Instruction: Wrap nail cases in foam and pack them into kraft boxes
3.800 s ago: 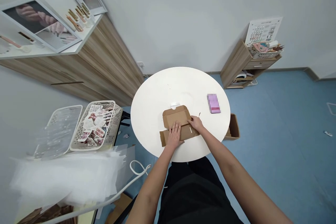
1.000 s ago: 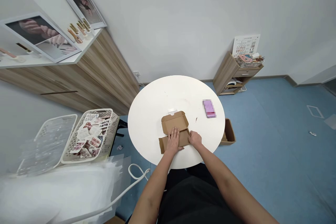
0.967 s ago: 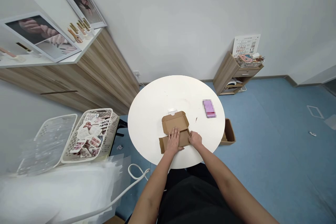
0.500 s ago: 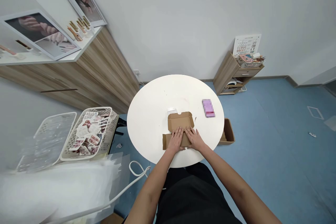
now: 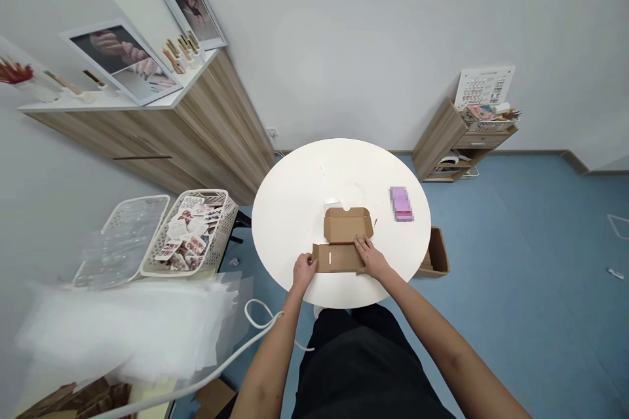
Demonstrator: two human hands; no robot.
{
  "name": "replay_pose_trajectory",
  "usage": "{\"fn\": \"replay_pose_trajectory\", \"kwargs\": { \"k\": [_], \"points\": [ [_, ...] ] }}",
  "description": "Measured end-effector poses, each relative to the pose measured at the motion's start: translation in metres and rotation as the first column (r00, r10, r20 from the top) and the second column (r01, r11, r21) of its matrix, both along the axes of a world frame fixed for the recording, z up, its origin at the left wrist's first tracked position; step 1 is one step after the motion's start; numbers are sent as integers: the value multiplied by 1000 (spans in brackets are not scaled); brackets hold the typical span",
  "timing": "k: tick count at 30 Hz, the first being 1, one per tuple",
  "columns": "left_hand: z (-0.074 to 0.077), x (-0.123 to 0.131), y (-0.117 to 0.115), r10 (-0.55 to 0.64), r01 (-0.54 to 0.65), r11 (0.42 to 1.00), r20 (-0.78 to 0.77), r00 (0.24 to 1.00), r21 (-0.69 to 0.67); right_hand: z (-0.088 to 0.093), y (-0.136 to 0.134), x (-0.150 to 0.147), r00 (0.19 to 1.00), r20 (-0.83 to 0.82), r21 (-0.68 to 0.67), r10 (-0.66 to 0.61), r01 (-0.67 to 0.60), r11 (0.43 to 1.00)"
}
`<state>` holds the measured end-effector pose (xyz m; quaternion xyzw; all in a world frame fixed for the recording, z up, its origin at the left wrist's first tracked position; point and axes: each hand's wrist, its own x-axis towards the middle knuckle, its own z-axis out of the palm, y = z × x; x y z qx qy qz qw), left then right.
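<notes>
A partly folded brown cardboard box lies on the round white table, its lid panel at the far side and its lower panel toward me. At that lower panel's left end, my left hand pinches the side flap between thumb and fingers. My right hand rests over the panel's right end, fingers stretched out and pressing on the cardboard. Just beyond the lid is a small clear or white item, partly hidden. A purple pack, pixelated, lies to the right.
On the left stand a white basket of small packets, a stack of translucent sheets and a white cable. An open brown carton sits on the floor right of the table. A small wooden cabinet stands by the wall.
My left hand has moved left from the middle of the lower panel and now grips its left flap. My right hand stays on the right side. The camera view has turned slightly left.
</notes>
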<state>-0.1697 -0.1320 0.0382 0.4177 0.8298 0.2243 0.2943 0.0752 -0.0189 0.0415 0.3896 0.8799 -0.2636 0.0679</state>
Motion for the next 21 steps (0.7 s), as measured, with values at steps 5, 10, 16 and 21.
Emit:
{"fn": "replay_pose_trajectory", "kwargs": {
  "k": [5,10,16,21],
  "points": [
    [9,18,9,-30,28,999,66,997,35,-4,0,0,1000,6,6,-7,7,1000],
    [19,44,17,-96,84,991,119,988,104,-8,0,0,1000,-5,13,-3,3,1000],
    [25,64,21,-75,72,992,23,997,99,-4,0,-2,1000,20,3,-17,17,1000],
    [19,65,24,-76,80,995,-69,995,66,-5,1,-2,1000,-6,-22,-21,20,1000]
  ]
}}
